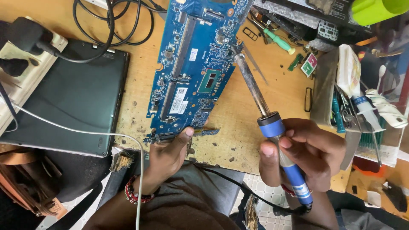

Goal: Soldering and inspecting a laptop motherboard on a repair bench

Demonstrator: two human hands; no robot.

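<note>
While the left hand point(168, 155) pinches the near edge of the blue circuit board point(194, 64) lying lengthwise away on the table point(238, 123), the right hand point(306, 151) grips a soldering iron point(266, 119), its tip angled up-left, touching the board's right edge.

Your head camera looks steeply down, close over the wooden workbench point(238, 127). It is the only view.

A closed dark laptop point(72, 98), green-handled screwdriver point(279, 41) and black cables point(113, 25) lie about
</note>
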